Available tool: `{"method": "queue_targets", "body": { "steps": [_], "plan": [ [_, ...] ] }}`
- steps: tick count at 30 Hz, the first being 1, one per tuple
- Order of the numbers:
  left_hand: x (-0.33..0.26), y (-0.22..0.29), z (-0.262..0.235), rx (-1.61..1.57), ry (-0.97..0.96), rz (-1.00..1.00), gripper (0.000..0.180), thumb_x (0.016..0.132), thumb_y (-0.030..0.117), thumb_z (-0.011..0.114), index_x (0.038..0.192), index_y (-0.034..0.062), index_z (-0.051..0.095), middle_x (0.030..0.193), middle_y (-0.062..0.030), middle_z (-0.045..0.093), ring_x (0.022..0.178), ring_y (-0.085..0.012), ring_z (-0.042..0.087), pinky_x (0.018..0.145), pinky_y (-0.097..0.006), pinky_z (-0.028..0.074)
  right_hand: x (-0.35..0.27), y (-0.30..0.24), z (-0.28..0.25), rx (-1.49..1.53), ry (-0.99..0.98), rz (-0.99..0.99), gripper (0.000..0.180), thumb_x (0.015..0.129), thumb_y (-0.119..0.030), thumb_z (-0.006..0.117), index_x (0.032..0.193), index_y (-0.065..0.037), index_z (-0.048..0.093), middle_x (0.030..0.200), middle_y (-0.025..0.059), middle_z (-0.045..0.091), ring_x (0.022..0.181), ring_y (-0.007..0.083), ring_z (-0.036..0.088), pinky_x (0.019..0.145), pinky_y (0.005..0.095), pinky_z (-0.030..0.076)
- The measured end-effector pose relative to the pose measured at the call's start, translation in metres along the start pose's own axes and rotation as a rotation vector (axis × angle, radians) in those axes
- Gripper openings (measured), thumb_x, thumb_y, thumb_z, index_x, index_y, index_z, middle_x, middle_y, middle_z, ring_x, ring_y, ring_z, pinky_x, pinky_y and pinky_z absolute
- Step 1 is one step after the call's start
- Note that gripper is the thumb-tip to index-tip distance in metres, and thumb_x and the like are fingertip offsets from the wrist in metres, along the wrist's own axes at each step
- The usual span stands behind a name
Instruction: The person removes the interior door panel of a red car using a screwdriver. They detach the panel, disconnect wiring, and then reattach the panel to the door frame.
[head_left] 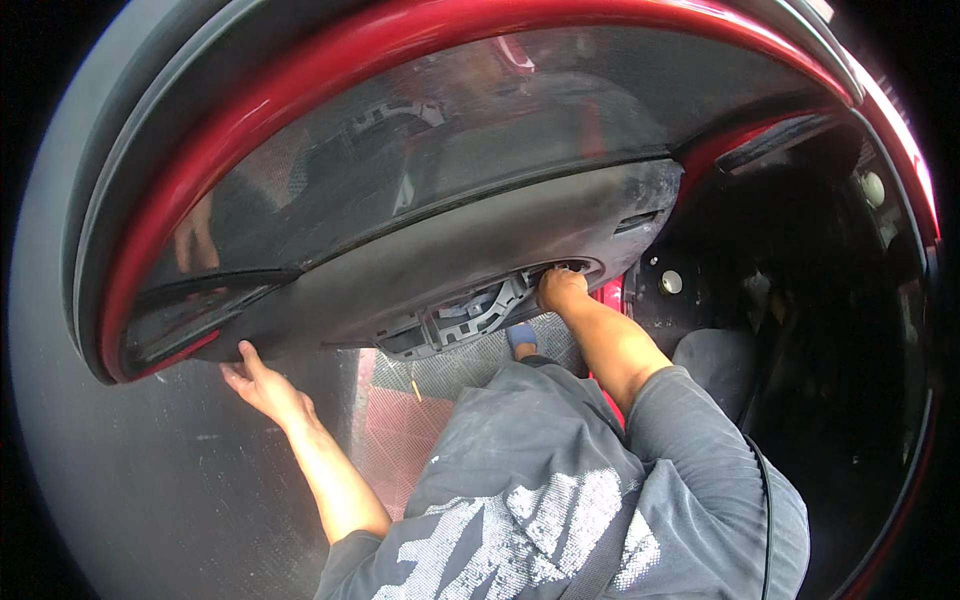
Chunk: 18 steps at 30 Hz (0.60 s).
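A dark grey car door panel (pixel 430 250) runs below the window glass (pixel 480 120) of a red-framed door. My left hand (pixel 265 388) is at the panel's lower left end, fingers apart, one fingertip at its edge. My right hand (pixel 562 290) is at a round recess (pixel 592 268) near the panel's right end. Its fingers are bent and partly hidden there, so what they grip does not show. Between my hands, a grey ribbed bracket (pixel 440 335) shows along the panel's lower side.
Red door frame (pixel 270 85) arches over the glass. At the right is a dark interior with a round whitish part (pixel 671 282). Below lies a patterned red and grey floor (pixel 400 430); a blue shoe (pixel 521 335) shows there. A thin yellow-tipped piece (pixel 416 388) hangs below the bracket.
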<state>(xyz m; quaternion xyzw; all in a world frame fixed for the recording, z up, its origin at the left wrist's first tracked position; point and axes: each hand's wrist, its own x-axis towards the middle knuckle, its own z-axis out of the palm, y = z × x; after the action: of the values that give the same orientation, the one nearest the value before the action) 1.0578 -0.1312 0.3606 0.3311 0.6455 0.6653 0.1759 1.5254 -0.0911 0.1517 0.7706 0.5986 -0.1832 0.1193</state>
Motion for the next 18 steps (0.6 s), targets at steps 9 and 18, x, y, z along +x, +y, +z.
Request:
{"method": "queue_targets", "body": {
  "steps": [9,18],
  "plan": [
    [-0.016,-0.075,-0.065,0.007,0.065,-0.126,0.06,0.11,0.021,0.067,0.164,0.0105,0.044,0.164,-0.0208,0.046,0.147,-0.0291,0.051,0.122,-0.045,0.038,0.037,-0.008,-0.007,0.33,-0.418,0.171,0.038,0.105,-0.018,0.051,0.128,0.003,0.073,0.119,0.0191,0.08,0.077,0.0273,0.081,0.06,0.0452,0.067],
    [-0.026,-0.127,-0.077,0.029,-0.011,-0.282,0.059,0.108,0.028,0.07,0.162,0.0107,0.049,0.157,-0.0178,0.056,0.143,-0.0257,0.054,0.117,-0.045,0.04,0.055,0.038,0.026,1.254,-0.511,0.296,0.039,0.111,-0.033,0.055,0.133,-0.004,0.067,0.097,0.0108,0.07,0.072,0.0265,0.075,0.064,0.0501,0.065]
  ]
}}
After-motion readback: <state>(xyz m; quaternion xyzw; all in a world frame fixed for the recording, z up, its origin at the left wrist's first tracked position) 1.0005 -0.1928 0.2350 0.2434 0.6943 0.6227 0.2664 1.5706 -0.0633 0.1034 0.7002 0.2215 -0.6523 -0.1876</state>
